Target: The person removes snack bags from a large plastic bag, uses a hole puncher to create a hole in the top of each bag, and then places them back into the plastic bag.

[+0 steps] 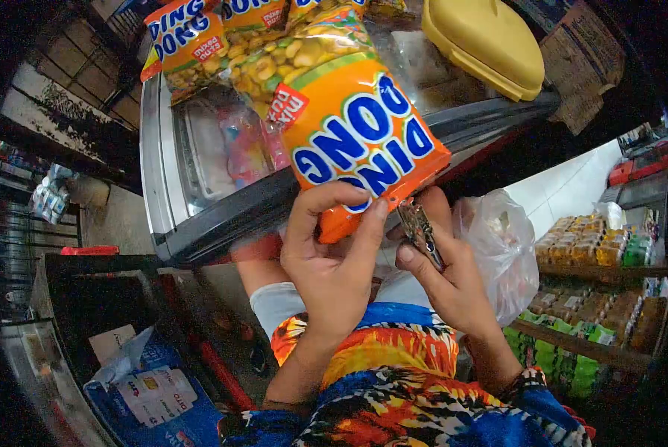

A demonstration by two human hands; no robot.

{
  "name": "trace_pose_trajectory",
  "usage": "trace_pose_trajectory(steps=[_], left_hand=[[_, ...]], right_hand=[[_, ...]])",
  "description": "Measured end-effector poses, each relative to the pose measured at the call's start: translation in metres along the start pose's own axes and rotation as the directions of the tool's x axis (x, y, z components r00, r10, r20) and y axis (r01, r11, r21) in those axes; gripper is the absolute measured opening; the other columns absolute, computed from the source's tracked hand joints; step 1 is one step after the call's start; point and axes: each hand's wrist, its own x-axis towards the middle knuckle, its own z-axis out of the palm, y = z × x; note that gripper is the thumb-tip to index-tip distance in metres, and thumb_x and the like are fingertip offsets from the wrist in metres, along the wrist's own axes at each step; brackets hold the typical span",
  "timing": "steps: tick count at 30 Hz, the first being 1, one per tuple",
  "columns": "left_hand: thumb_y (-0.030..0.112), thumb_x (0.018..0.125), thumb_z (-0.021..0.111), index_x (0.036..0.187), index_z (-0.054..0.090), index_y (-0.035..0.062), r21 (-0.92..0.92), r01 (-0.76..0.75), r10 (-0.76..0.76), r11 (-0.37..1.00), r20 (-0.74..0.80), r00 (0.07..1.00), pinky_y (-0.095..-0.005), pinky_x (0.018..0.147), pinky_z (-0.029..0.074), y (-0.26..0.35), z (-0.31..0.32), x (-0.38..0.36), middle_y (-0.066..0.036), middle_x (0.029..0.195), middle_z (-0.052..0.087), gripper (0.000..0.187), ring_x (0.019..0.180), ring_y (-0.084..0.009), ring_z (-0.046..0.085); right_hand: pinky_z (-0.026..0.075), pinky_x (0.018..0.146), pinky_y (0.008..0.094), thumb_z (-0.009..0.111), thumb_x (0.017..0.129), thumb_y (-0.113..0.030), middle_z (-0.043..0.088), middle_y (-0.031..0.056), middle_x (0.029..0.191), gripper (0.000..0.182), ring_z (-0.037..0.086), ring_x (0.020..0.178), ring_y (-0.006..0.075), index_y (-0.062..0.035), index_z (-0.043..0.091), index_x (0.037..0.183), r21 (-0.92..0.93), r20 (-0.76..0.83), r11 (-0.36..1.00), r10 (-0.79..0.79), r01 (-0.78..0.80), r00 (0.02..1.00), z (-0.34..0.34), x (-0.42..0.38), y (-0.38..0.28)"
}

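The left hand (pixel 332 261) is pinching the near edge of an orange snack bag (pixel 341 123), which is extending toward twelve o'clock over the surface (pixel 226 211). At the left hand's three o'clock, the right hand (pixel 447 270) is gripping a metal tool (pixel 422 232) at that edge, while a yellow container (pixel 486 46) is lying at the bag's two o'clock.
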Motion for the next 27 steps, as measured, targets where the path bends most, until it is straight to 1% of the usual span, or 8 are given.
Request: trace_pose_trajectory(steps=[4,7,10,13,19,22,25,27], left_hand=[[-0.005,0.079,0.065,0.093,0.055,0.0028,0.012,-0.001,0.001,1.000,0.010,1.000,-0.0210,0.077,0.044,0.0019,-0.0009,0.0006,-0.002,0.094,0.057,0.019,0.087,-0.0074,0.054],[-0.005,0.078,0.065,0.092,0.056,0.0025,-0.002,0.045,-0.045,0.999,0.018,0.999,-0.0213,0.077,0.044,0.0027,-0.0024,0.0009,-0.003,0.093,0.057,0.018,0.087,-0.0078,0.054],[-0.006,0.078,0.065,0.091,0.057,0.0024,0.059,-0.010,0.007,0.998,0.038,0.999,-0.0215,0.077,0.044,0.0010,-0.0046,0.0016,-0.003,0.093,0.055,0.018,0.087,-0.0087,0.055],[-0.007,0.077,0.065,0.090,0.057,0.0023,0.042,0.049,-0.051,0.998,0.050,0.997,-0.0217,0.077,0.044,0.0018,-0.0054,0.0012,-0.004,0.094,0.054,0.018,0.087,-0.0098,0.055],[-0.008,0.077,0.064,0.090,0.058,0.0017,0.049,-0.003,0.000,0.999,0.069,0.998,-0.0225,0.077,0.045,-0.0013,-0.0058,0.0025,-0.005,0.095,0.053,0.017,0.089,-0.0115,0.056],[-0.009,0.076,0.064,0.089,0.058,0.0012,0.060,0.020,-0.024,0.998,0.076,0.997,-0.0233,0.077,0.045,-0.0031,-0.0072,0.0022,-0.006,0.095,0.053,0.017,0.089,-0.0126,0.056],[-0.009,0.076,0.064,0.089,0.059,0.0010,0.066,-0.005,0.000,0.998,0.076,0.997,-0.0241,0.077,0.046,-0.0041,-0.0068,0.0023,-0.007,0.095,0.053,0.017,0.090,-0.0136,0.057],[-0.010,0.075,0.064,0.089,0.059,0.0013,0.036,0.048,-0.050,0.998,0.070,0.996,-0.0244,0.076,0.046,-0.0064,-0.0075,0.0007,-0.008,0.095,0.053,0.018,0.090,-0.0147,0.057]], right_hand=[[0.042,0.057,0.0309,0.057,0.089,-0.015,0.056,0.0098,0.068,0.021,0.052,0.062,0.0141,0.0009,0.055,0.103,0.036,0.008,0.999,-0.002,0.002,1.000,0.0032,0.0011,0.0007],[0.042,0.058,0.0308,0.056,0.089,-0.016,0.056,0.0095,0.069,0.022,0.052,0.063,0.0136,0.0012,0.055,0.103,0.034,0.036,0.999,0.015,-0.016,0.999,0.0046,0.0019,0.0025],[0.043,0.060,0.0309,0.056,0.090,-0.017,0.056,0.0106,0.070,0.023,0.052,0.065,0.0133,0.0015,0.055,0.104,0.088,0.025,0.996,0.022,-0.024,0.999,0.0066,0.0029,0.0021],[0.044,0.064,0.0308,0.055,0.090,-0.017,0.058,0.0113,0.075,0.024,0.053,0.069,0.0135,0.0022,0.055,0.105,0.104,0.002,0.995,-0.006,0.006,1.000,0.0080,0.0038,0.0026],[0.045,0.071,0.0298,0.054,0.091,-0.015,0.060,0.0123,0.083,0.024,0.055,0.078,0.0144,0.0027,0.055,0.107,0.112,0.016,0.993,0.020,-0.022,1.000,0.0088,0.0053,-0.0014],[0.044,0.076,0.0308,0.055,0.090,-0.015,0.061,0.0139,0.087,0.025,0.055,0.082,0.0163,0.0023,0.055,0.108,0.130,-0.004,0.991,0.027,-0.027,1.000,0.0097,0.0059,0.0006],[0.043,0.079,0.0319,0.055,0.089,-0.015,0.060,0.0143,0.090,0.026,0.056,0.084,0.0188,0.0021,0.055,0.109,0.077,0.015,0.996,0.052,-0.053,0.999,0.0076,0.0061,0.0045],[0.043,0.080,0.0326,0.055,0.090,-0.016,0.060,0.0139,0.089,0.027,0.056,0.084,0.0209,0.0017,0.055,0.109,0.034,0.011,0.998,0.057,-0.057,0.998,0.0077,0.0062,0.0054]])
